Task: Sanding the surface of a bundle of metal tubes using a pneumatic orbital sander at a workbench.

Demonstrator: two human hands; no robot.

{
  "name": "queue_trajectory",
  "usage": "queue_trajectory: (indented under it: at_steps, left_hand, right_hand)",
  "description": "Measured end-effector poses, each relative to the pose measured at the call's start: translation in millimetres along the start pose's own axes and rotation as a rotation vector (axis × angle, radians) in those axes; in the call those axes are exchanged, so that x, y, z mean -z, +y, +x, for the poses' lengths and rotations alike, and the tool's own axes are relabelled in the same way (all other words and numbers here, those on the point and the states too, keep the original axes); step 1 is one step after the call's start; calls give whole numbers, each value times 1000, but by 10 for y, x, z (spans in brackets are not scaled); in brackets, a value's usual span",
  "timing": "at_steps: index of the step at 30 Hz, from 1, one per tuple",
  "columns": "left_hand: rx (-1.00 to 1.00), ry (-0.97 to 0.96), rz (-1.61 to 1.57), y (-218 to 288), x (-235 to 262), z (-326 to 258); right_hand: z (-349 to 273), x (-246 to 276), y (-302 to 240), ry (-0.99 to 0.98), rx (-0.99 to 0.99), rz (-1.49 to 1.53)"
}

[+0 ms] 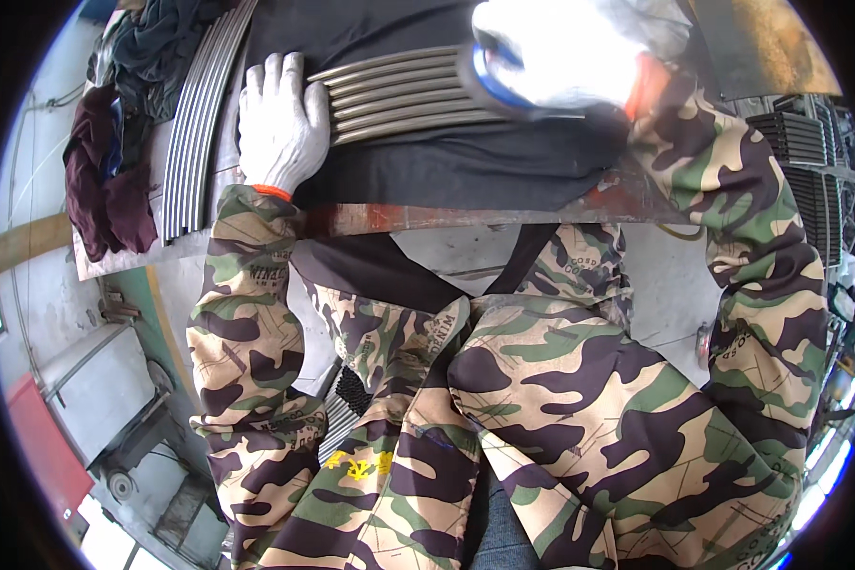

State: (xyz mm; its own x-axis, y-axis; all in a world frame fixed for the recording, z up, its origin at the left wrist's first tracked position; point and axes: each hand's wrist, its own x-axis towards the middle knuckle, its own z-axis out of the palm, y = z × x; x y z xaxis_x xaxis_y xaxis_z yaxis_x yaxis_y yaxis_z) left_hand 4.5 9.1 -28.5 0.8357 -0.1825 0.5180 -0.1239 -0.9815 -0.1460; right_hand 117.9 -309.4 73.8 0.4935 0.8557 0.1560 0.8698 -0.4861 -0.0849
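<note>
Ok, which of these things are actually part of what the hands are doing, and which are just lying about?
In use:
- left hand, flat on the ends of the metal rods
- right hand, holding a round blue-rimmed tool against the rods
- dark cloth under the rods

Lying about:
- curved metal strips at the left
- heap of rags
- black grilles at the right

A grey concrete floor (57, 304) spreads at the left, with a red cabinet (38, 446) and a grey box (100, 389) standing on it. Daylight glares along the lower right rim. A rusty panel (769, 43) fills the upper right corner.
</note>
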Motion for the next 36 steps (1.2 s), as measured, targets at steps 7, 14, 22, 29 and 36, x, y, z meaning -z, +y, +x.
queue_trajectory:
  at_steps: [7, 14, 22, 29, 36]
  left_hand:
    - [-6, -38, -63, 110, -222, 74]
    - [17, -7, -12, -29, -18, 13]
    - [-6, 106, 8, -58, -109, 19]
    - [49, 57, -140, -13, -109, 37]
    - [-34, -1, -167, -36, -95, -10]
  right_hand:
    - [-300, -17, 120, -13, 16, -41]
    - [-171, -87, 8, 142, 80, -41]
    - [231, -112, -341, 114, 94, 5]
    - [676, -138, -605, -12, 46, 37]
    - [671, -84, -752, -65, 47, 31]
